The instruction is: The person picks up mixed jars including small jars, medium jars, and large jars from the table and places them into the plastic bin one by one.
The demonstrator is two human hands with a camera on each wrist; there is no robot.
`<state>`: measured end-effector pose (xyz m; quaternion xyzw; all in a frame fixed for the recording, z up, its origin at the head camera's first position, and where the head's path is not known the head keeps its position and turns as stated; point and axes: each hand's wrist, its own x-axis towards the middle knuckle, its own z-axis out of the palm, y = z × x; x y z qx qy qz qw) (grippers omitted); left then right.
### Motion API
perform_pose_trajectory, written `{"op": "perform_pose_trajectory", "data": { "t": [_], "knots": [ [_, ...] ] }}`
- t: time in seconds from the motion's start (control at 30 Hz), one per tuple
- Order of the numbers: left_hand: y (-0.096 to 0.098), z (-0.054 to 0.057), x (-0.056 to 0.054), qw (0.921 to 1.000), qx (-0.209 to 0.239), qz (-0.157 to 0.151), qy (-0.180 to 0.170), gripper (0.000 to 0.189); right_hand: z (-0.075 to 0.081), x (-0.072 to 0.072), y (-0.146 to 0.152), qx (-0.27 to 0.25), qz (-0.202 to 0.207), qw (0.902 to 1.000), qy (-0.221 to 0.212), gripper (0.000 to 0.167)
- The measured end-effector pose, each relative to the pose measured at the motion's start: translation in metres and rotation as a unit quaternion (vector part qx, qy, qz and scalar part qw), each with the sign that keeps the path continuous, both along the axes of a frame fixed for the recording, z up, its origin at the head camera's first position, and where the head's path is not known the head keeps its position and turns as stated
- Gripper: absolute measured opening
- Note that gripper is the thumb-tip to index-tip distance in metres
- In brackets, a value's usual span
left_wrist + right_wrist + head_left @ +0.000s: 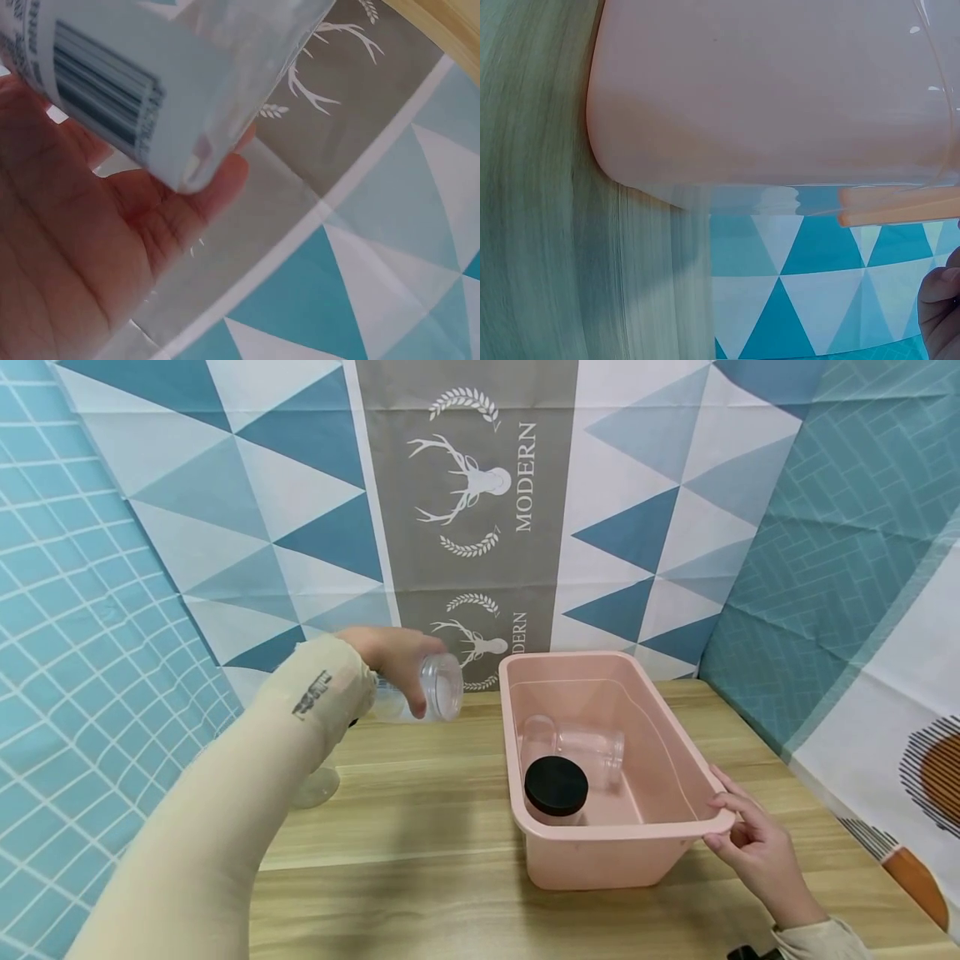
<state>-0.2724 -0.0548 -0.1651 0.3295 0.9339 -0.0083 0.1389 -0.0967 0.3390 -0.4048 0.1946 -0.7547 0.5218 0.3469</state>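
My left hand [401, 660] grips a clear plastic jar [442, 687], held sideways above the table to the left of the pink bin [600, 860]. Close up in the left wrist view, the jar bears a pale label [202, 82] with a barcode, and the fingers curl around its side. At the bin's near right corner my right hand [765, 860] holds the rim, thumb and fingers on either side. Inside the bin are a black-lidded jar [557, 787] and a clear jar [591, 745] lying on its side, with another clear rounded container [538, 732] beside it.
The bin stands on a wood-grain table [405, 868]. Partly hidden behind my left forearm, a clear round object [317, 787] sits on the table. A patterned cloth [465, 493] hangs at the back, with a blue tiled sheet [82, 693] on the left.
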Motion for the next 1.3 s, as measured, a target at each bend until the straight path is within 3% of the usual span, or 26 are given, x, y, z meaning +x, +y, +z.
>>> {"op": "perform_pose_trajectory", "data": {
  "t": [0.1, 0.3, 0.57, 0.83, 1.07, 1.3],
  "knots": [
    [0.009, 0.000, 0.001, 0.9998, -0.007, -0.014, 0.009, 0.075, -0.001, 0.000, 0.000, -0.002, 0.007, 1.0000, 0.003, 0.038],
    [0.034, 0.000, 0.003, 0.9998, 0.000, -0.021, -0.007, 0.076, -0.001, -0.001, 0.000, -0.007, 0.016, 0.9998, 0.005, 0.037],
    [0.070, -0.001, 0.012, 0.9993, -0.026, -0.018, 0.019, 0.075, 0.000, -0.001, 0.000, -0.002, 0.004, 1.0000, -0.002, 0.040],
    [0.108, -0.009, 0.021, 0.9991, -0.020, -0.038, 0.004, 0.084, 0.000, 0.000, 0.000, 0.005, -0.010, 0.9999, -0.005, 0.042],
    [0.134, -0.017, 0.026, 0.9982, 0.010, -0.059, -0.010, 0.079, -0.001, 0.000, 0.001, -0.005, 0.014, 0.9999, 0.001, 0.039],
    [0.153, -0.027, 0.028, 0.9955, 0.047, -0.068, -0.046, 0.065, -0.001, 0.000, 0.001, 0.000, 0.002, 1.0000, -0.007, 0.040]
  ]
}}
